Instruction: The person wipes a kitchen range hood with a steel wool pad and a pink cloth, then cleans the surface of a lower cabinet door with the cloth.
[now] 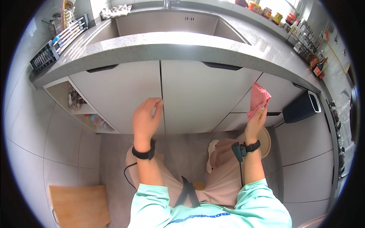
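A folded pink cloth [259, 97] is held in my right hand [256, 121], with the thumb pressed over its lower end. The cloth stands up from the hand, in front of the light drawer fronts [243, 99]. My left hand [146, 118] is raised before the pale cabinet doors [199, 94], near the dark gap between them. Its fingers bend towards the thumb, whose tip seems to meet them; nothing shows in that hand. Whether it touches the door cannot be made out. Both wrists wear black straps with cables.
Above the doors runs a grey stone countertop [114, 52] with a steel sink [168, 24]. A dark bin [299, 109] hangs at the right. Open shelves [82, 108] are at the left. A wooden board [79, 205] stands lower left, and a round beige container [265, 142] sits near my right knee.
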Available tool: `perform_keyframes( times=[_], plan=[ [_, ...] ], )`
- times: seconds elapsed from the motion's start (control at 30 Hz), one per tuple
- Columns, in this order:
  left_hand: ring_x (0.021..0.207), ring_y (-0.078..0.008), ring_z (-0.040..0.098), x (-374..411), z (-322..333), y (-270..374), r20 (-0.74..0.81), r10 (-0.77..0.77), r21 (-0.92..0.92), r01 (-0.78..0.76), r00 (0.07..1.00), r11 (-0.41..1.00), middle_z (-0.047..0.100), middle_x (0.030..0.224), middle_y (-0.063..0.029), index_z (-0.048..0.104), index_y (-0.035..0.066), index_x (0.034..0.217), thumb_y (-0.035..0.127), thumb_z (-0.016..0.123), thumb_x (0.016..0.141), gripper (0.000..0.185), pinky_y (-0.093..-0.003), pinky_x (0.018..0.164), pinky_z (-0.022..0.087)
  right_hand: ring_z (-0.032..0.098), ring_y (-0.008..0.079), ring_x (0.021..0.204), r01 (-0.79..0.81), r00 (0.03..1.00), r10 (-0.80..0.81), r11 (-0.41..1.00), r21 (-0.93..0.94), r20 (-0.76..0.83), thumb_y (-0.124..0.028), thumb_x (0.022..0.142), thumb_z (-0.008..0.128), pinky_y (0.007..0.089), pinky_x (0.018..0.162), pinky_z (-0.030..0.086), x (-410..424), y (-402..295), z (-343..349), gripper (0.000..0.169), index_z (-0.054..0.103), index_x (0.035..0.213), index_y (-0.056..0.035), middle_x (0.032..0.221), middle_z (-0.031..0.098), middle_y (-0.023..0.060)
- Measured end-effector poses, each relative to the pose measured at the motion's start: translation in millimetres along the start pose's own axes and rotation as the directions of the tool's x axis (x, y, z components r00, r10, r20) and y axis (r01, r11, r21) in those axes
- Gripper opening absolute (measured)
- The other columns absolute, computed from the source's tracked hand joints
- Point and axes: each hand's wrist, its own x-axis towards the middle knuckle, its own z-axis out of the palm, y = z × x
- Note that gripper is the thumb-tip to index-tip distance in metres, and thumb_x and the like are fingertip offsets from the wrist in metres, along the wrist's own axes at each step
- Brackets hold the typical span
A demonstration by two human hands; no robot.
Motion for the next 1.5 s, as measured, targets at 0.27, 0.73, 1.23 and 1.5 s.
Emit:
perform_keyframes(
  times=[0.27, 0.73, 1.23, 1.5],
  plan=[
    [0.072, -0.0210, 0.060, -0.8, 30.8, -25.2, -0.046, 0.049, 0.083, -0.045, 0.998, 0.995, 0.064, 0.084, -0.0078, 0.061, 0.005, 0.092, 0.010, 0.061, 0.087, 0.007, -0.0309, 0.059, 0.047, 0.048, 0.0139, 0.110, -0.374, 0.927, 0.361, 0.910, 0.180, 0.100, -0.035, 0.102, 0.040, 0.0282, 0.098, 0.036, -27.3, 34.9, 18.5, 0.045, 0.051, 0.122, 0.0036, 0.121, 0.054, 0.0087],
    [0.068, -0.0169, 0.054, 1.6, 36.8, -18.4, -0.125, -0.042, 0.050, 0.049, 0.991, 0.998, 0.062, 0.087, -0.0052, 0.059, 0.005, 0.097, 0.008, 0.061, 0.087, 0.011, -0.0278, 0.056, 0.045, 0.045, 0.0168, 0.122, -0.415, 0.895, 0.384, 0.903, 0.111, 0.225, -0.035, 0.102, 0.040, 0.0294, 0.102, 0.035, -43.0, 2.3, 35.8, 0.054, 0.037, 0.138, 0.0055, 0.136, 0.046, 0.0118],
    [0.070, -0.0121, 0.053, -17.0, 16.2, 45.9, -0.095, -0.219, -0.378, 0.169, 0.971, 0.910, 0.056, 0.079, -0.0045, 0.058, 0.000, 0.094, 0.011, 0.058, 0.092, 0.011, -0.0241, 0.067, 0.044, 0.050, 0.0096, 0.086, -0.142, 0.990, 0.144, 0.964, 0.225, 0.005, -0.021, 0.094, 0.058, 0.0243, 0.074, 0.044, -45.5, 13.4, 96.0, 0.035, 0.048, 0.121, -0.0026, 0.101, 0.053, 0.0023],
    [0.049, -0.0084, 0.043, -27.3, -43.9, 161.8, -0.070, 0.160, -0.975, -0.033, 0.985, -0.220, 0.048, 0.056, 0.0015, 0.056, 0.010, 0.077, 0.004, 0.057, 0.083, 0.008, -0.0231, 0.060, 0.034, 0.051, 0.0163, 0.082, -0.074, 0.996, 0.084, 0.969, 0.237, -0.034, -0.017, 0.090, 0.062, 0.0296, 0.070, 0.045, -53.7, 5.0, 104.4, 0.029, 0.050, 0.109, -0.0002, 0.095, 0.051, 0.0085]
  ],
)
